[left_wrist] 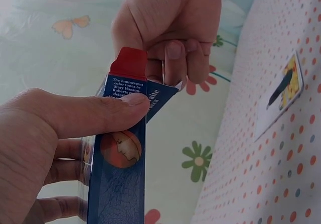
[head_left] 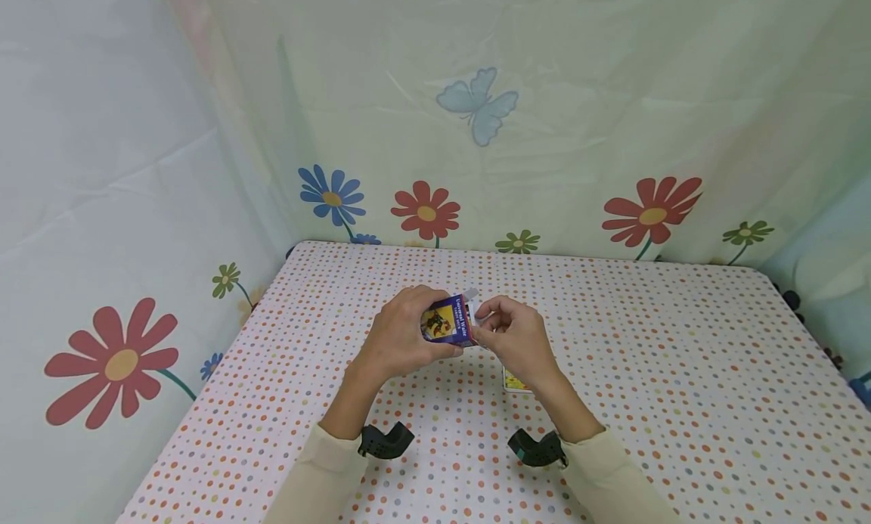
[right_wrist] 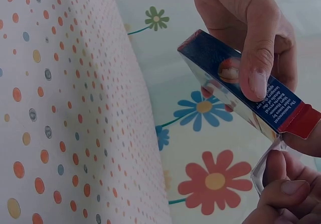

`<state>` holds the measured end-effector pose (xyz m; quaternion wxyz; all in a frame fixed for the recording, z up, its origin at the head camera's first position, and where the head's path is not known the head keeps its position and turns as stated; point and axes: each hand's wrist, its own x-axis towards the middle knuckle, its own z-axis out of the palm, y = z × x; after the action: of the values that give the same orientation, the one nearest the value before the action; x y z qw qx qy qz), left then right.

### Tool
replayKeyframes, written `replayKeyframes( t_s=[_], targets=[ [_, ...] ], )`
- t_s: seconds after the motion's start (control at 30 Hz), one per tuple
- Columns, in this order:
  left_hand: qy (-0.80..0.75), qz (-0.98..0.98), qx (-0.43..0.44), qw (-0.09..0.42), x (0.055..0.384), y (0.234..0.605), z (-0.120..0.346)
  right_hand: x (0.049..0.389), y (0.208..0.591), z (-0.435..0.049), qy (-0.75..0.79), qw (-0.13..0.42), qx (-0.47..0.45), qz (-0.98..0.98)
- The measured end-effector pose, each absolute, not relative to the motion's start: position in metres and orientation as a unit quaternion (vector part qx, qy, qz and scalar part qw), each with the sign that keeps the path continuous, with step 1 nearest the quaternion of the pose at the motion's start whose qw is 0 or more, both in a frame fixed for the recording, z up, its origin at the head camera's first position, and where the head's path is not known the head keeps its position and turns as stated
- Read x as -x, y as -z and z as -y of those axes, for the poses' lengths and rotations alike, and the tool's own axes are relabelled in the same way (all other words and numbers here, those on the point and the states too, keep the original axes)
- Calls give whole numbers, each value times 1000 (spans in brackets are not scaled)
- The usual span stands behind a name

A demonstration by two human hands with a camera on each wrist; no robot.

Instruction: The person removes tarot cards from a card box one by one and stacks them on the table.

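Note:
My left hand [head_left: 401, 335] grips a dark blue tarot card box [head_left: 441, 324] by its sides, thumb along one narrow face. Print on its front reads "Universal Waite Tarot Deck". At the end facing right the box is open, with a red side flap [left_wrist: 129, 63] sticking out. My right hand [head_left: 519, 339] pinches the lid flap [right_wrist: 263, 166] at that end between thumb and finger. What is inside the box cannot be seen. Below the right wrist a yellow-patterned card or stack of cards [head_left: 516, 383] lies on the table, partly hidden by the forearm.
A white cloth with coloured dots covers the table [head_left: 381, 479]. Behind it and at the left hang pale curtains [head_left: 558, 131] printed with flowers and a butterfly. Each wrist wears a black camera mount [head_left: 386, 441].

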<state>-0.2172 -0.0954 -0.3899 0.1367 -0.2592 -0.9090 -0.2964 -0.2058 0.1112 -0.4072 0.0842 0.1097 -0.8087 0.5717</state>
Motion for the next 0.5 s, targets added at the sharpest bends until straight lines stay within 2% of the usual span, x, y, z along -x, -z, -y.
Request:
replayKeyframes(
  t_s=[0.5],
  targets=[
    [291,912,256,135,216,389,96,208,409,-111,-556,69,-108,821]
  ],
)
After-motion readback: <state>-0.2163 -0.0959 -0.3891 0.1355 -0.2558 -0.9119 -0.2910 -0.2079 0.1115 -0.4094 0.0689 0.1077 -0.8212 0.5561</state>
